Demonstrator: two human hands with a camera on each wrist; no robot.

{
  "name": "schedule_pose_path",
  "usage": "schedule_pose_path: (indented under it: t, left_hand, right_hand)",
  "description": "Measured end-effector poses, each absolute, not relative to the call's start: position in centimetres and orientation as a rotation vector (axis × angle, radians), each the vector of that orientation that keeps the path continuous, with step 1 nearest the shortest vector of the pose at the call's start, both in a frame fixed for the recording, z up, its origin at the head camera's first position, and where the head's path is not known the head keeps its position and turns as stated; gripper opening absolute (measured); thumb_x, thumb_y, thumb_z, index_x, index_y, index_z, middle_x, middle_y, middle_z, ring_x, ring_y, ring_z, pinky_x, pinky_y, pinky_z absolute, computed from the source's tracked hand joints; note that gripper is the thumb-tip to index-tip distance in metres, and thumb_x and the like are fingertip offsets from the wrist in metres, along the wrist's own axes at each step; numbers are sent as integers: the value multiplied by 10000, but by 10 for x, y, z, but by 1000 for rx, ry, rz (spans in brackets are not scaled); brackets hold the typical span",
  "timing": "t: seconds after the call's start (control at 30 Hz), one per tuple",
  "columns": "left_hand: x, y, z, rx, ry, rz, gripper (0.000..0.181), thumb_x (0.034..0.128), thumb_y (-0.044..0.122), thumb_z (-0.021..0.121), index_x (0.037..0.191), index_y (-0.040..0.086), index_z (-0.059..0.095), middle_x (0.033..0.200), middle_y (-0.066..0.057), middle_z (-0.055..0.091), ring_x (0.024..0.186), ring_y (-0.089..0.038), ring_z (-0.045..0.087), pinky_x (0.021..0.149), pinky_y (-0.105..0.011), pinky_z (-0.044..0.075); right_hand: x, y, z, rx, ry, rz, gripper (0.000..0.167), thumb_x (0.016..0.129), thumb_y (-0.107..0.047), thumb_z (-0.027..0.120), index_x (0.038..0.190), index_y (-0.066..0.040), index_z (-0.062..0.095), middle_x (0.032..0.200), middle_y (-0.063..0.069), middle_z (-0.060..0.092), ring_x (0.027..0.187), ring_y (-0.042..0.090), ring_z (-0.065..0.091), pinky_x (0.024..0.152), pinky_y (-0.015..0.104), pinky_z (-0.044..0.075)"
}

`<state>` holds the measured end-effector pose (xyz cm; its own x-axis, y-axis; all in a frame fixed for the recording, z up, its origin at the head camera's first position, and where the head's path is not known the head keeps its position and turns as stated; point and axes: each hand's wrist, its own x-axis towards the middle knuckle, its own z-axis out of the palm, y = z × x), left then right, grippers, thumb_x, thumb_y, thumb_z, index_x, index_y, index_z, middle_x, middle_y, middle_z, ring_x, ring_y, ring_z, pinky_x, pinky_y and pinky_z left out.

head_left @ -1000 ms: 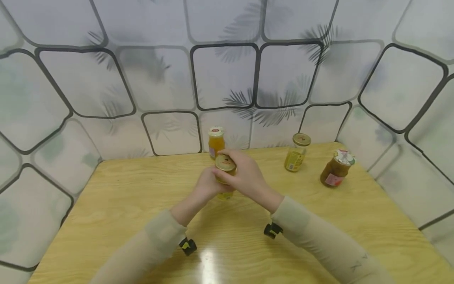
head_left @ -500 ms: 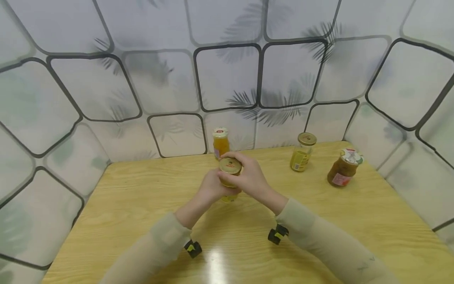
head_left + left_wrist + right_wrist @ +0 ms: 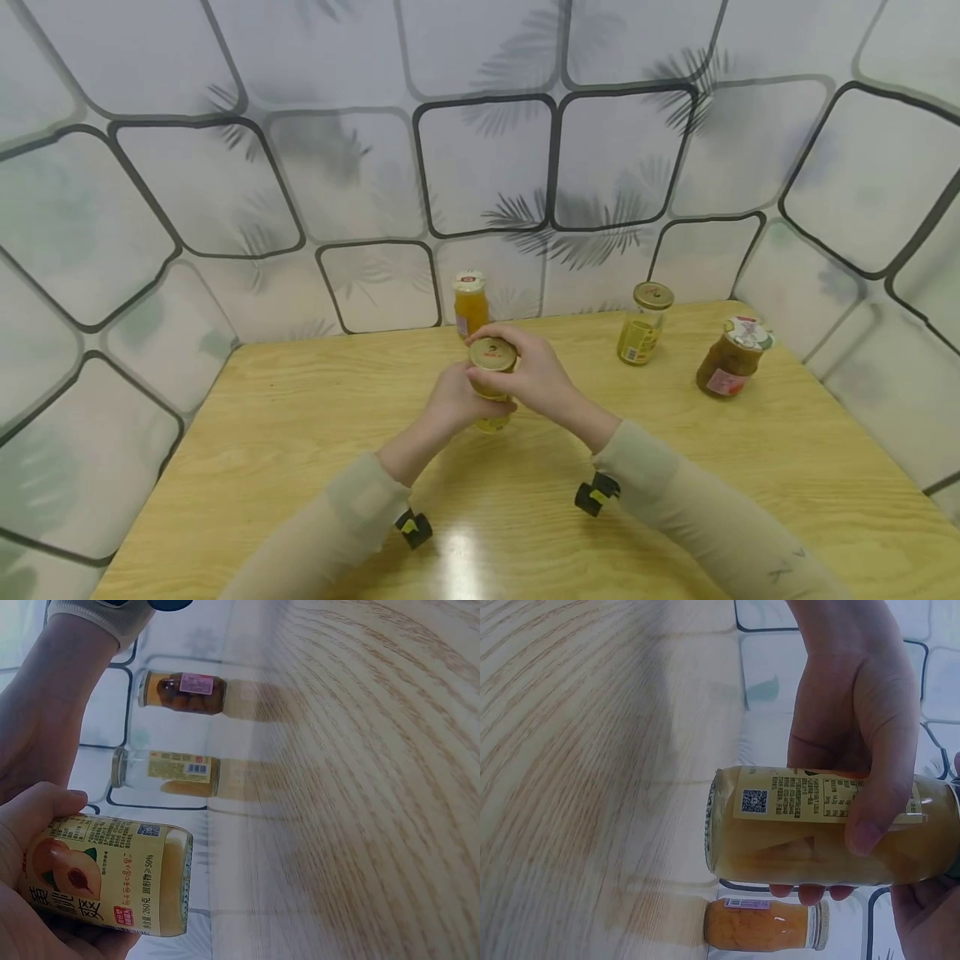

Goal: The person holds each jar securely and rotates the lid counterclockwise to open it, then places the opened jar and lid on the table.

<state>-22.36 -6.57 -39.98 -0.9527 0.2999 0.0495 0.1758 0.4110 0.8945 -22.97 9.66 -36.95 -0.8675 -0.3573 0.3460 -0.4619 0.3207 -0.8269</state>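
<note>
A glass jar with a yellow label (image 3: 112,874) and a gold lid (image 3: 492,354) is held upright near the middle. My left hand (image 3: 459,397) grips its body, the thumb across the glass in the right wrist view. At the top, my right hand (image 3: 536,372) curls thumb and fingers round the lid's edge. In the left wrist view the jar's base is raised off the wood; the right wrist view shows pale pieces in liquid inside the jar (image 3: 817,847).
Behind the hands stands an orange jar with a white lid (image 3: 471,308). To the right are a gold-lidded jar with a yellow label (image 3: 641,333) and a dark brown jar (image 3: 727,367). A patterned wall covering (image 3: 480,167) borders the wooden table (image 3: 300,417).
The whole scene has shifted slightly right in the head view. Both hands remain on the same jar; the right fingers have shifted slightly around the lid, which shows more fully.
</note>
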Motion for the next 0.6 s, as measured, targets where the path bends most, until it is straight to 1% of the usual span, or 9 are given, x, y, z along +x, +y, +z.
schedule_pose_path:
  t: [0.13, 0.2, 0.37, 0.47, 0.6]
  left_hand:
    - [-224, -65, -400, 420, 2524, 1585, 484, 795, 50, 903, 1237, 26, 708, 1243, -138, 762, 1206, -319, 687, 1066, -499, 567]
    - [-225, -64, -399, 415, 2530, 1561, 475, 791, 50, 907, 1222, 24, 711, 1216, -135, 769, 1159, -298, 705, 1033, -469, 588]
    - [-224, -62, -397, 458, 2550, 1474, 457, 784, 66, 912, 1197, 22, 721, 1160, -137, 784, 1056, -252, 729, 942, -384, 623]
    - [-223, -61, -396, 514, 2549, 1456, 478, 785, 72, 911, 1217, 19, 713, 1182, -146, 779, 1073, -254, 723, 946, -365, 617]
    - [-223, -59, -397, 523, 2541, 1470, 524, 786, 72, 915, 1259, 25, 695, 1242, -148, 759, 1145, -294, 706, 995, -408, 602]
  right_hand:
    - [-231, 101, -368, 833, -2488, 1607, 406, 928, -182, 839, 1308, -122, 709, 1287, 82, 732, 1058, 233, 685, 882, 387, 580]
    - [-234, 104, -367, 886, -2497, 1614, 399, 929, -170, 836, 1304, -127, 709, 1288, 75, 735, 1059, 220, 682, 884, 368, 578]
    - [-240, 114, -362, 1069, -2529, 1629, 380, 937, -127, 818, 1299, -150, 704, 1327, 45, 729, 1176, 203, 673, 984, 370, 569]
    - [-243, 118, -361, 1155, -2547, 1629, 366, 949, -108, 798, 1300, -140, 699, 1333, 45, 720, 1221, 205, 661, 1029, 380, 561]
    - [-247, 122, -361, 1231, -2539, 1638, 338, 964, -88, 770, 1291, -128, 696, 1313, 50, 725, 1242, 203, 652, 1069, 385, 545]
